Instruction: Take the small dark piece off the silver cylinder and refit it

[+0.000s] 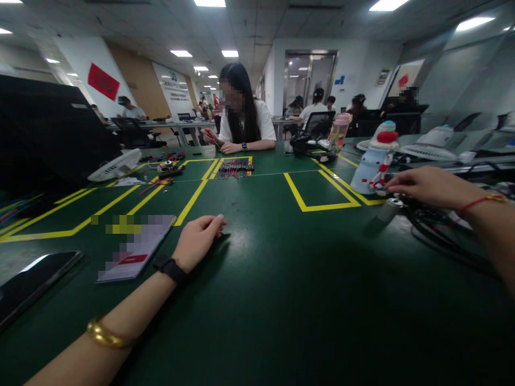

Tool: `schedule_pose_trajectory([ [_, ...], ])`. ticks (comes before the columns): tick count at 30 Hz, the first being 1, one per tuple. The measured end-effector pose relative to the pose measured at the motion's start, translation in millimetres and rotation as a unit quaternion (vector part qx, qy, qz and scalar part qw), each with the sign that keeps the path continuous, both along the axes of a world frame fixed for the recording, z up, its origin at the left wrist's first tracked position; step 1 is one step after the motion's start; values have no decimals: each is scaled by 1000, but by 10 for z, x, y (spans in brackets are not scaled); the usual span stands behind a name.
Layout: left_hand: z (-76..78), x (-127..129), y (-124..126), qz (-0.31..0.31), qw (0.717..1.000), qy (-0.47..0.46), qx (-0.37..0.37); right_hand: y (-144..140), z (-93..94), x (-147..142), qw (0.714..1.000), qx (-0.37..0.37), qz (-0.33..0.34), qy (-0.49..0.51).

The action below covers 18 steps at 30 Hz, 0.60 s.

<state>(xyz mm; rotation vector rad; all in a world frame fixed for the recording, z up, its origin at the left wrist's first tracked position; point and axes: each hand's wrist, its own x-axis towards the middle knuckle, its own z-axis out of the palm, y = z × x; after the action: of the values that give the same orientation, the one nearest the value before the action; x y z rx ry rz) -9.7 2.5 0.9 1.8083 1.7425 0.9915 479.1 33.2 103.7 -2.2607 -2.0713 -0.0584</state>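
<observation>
At the right of the frame we see the right hand (pixel 422 186) reaching over a small silver cylinder (pixel 389 208) that lies on the green table (pixel 281 279); its fingers curl loosely just above it, gripping nothing we can make out. Black cables (pixel 438 228) lie just beside the cylinder, and a snowman-shaped bottle (pixel 372 166) stands just behind it. Lower centre, the left hand (pixel 198 239) rests on the table, loosely curled and empty, near a paper card (pixel 134 252). A dark phone (pixel 34 281) lies at the lower left. Across the table a person (pixel 241 115) sits behind a heap of coloured wires (pixel 235 169).
</observation>
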Motion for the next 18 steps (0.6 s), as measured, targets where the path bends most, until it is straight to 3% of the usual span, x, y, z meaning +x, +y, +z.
schedule_pose_trajectory([
  [4, -6, -5, -3, -2, 1000, 4, -3, 33, -60, 155, 996, -85, 11, 18],
  [18, -11, -18, 3, -8, 1000, 0, -8, 79, -68, 319, 994, -103, -24, 3],
])
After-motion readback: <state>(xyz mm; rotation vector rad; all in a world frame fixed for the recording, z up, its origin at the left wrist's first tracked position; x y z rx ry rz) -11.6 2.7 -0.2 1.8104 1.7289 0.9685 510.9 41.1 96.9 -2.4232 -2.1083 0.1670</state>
